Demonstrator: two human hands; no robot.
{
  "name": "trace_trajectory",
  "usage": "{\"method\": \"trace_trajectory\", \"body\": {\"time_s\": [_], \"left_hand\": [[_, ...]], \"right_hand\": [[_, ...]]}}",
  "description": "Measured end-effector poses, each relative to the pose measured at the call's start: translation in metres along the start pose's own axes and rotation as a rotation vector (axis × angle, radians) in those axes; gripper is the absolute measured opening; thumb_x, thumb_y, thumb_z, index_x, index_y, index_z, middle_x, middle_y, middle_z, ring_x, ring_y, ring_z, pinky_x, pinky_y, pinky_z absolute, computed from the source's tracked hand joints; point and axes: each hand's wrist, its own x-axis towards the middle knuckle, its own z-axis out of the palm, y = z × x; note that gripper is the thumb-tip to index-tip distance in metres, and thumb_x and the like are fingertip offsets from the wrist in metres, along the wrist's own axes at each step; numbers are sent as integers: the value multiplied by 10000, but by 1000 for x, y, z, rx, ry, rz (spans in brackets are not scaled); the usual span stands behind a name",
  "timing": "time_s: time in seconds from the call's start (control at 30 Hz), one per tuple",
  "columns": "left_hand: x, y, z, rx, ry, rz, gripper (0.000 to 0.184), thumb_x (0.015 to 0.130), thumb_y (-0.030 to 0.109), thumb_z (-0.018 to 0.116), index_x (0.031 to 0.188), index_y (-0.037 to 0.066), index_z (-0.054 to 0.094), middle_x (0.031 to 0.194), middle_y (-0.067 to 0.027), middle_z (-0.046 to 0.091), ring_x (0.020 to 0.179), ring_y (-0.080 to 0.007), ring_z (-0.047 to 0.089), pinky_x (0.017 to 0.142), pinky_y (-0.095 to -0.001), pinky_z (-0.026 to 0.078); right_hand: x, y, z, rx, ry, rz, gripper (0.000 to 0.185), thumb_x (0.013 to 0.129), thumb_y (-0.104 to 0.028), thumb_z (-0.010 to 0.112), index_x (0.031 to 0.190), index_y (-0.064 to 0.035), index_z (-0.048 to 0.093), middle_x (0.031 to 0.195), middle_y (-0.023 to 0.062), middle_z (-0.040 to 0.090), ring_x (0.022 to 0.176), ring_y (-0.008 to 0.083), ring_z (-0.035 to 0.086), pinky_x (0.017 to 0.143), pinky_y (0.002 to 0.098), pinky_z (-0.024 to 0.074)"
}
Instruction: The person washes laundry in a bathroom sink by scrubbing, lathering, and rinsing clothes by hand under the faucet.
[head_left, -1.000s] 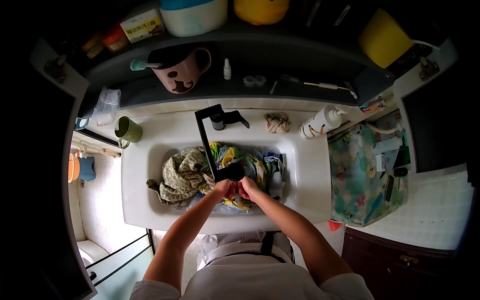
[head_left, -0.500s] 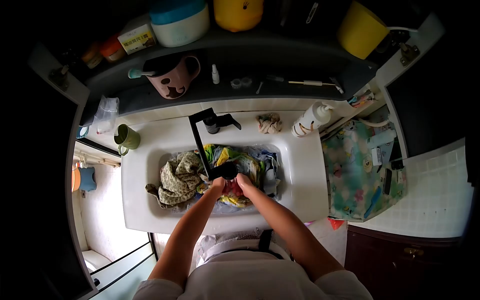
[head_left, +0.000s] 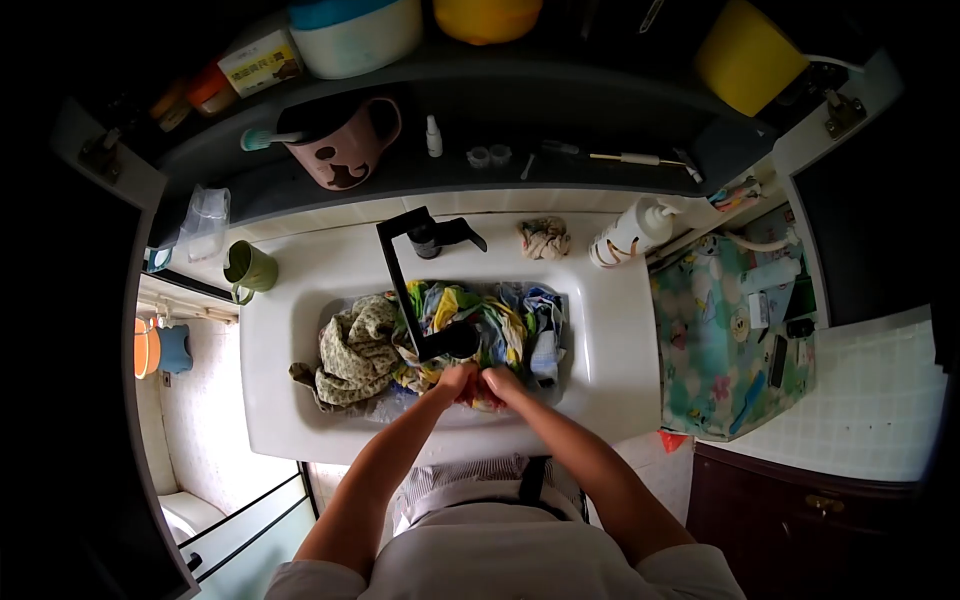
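My left hand [head_left: 457,380] and my right hand [head_left: 502,383] are close together low in the white sink [head_left: 610,360], fingers curled in on wet fabric. Reddish cloth [head_left: 482,402] shows between and below them; its kind cannot be made out. Just beyond my hands is the black faucet [head_left: 402,290], its spout end partly covering the laundry. Colourful yellow, green and blue clothing [head_left: 505,325] is heaped in the basin. To the left lies a bunched beige patterned garment [head_left: 357,350].
A green mug [head_left: 250,270] stands on the sink's left corner. Behind the faucet are a crumpled cloth [head_left: 544,238] and a white pump bottle [head_left: 632,232]. The dark shelf [head_left: 450,180] overhangs the back, holding a pink mug [head_left: 345,145]. Open cabinet doors flank both sides.
Both hands have drawn slightly toward me, out from under the spout, with the reddish cloth. The colourful clothing has shifted a little in the basin.
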Motion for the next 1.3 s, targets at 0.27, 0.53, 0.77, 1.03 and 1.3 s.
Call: {"method": "trace_trajectory", "body": {"time_s": [0.27, 0.53, 0.77, 1.03, 1.3], "left_hand": [[27, -4, 4, 170, 52, 27, 492, 760, 408, 326, 521, 31, 533, 462, -125, 537, 326, -186, 483, 295, -262, 343], [-30, 44, 4, 725, 220, 136, 255, 741, 303, 480, 681, 86, 602, 656, -83, 609, 574, -214, 594, 489, -320, 445], [-67, 104, -40, 978, 927, 1094, 253, 650, 142, 588, 889, 69, 548, 962, -129, 519, 944, -306, 472, 804, -415, 385], [-40, 65, -38, 830, 974, 908, 341, 687, 176, 541, 993, 28, 525, 970, -173, 514, 957, -341, 458, 833, -406, 372], [-113, 46, 16, 942, 604, 1166, 158, 565, 152, 653, 669, 41, 607, 808, -94, 570, 769, -277, 521, 667, -354, 433]], "right_hand": [[32, 2, -3, -258, 135, 38, 325, 713, -253, 367, 538, -45, 546, 462, 103, 516, 389, 203, 504, 402, 333, 416], [23, -1, -23, -111, -267, 183, 167, 722, -188, 527, 704, -35, 594, 566, 64, 564, 465, 152, 537, 419, 273, 425], [-14, -71, -59, -218, 446, -694, 127, 734, -110, 548, 796, -10, 501, 734, 113, 571, 663, 203, 558, 549, 320, 429], [-10, -36, -21, -734, 770, -1193, 402, 670, -88, 622, 1047, -24, 497, 1089, 146, 509, 1018, 337, 455, 872, 406, 357], [-58, -3, -27, -122, 499, -865, 150, 700, -5, 516, 831, -41, 578, 782, 108, 592, 690, 193, 567, 610, 281, 435]]}}
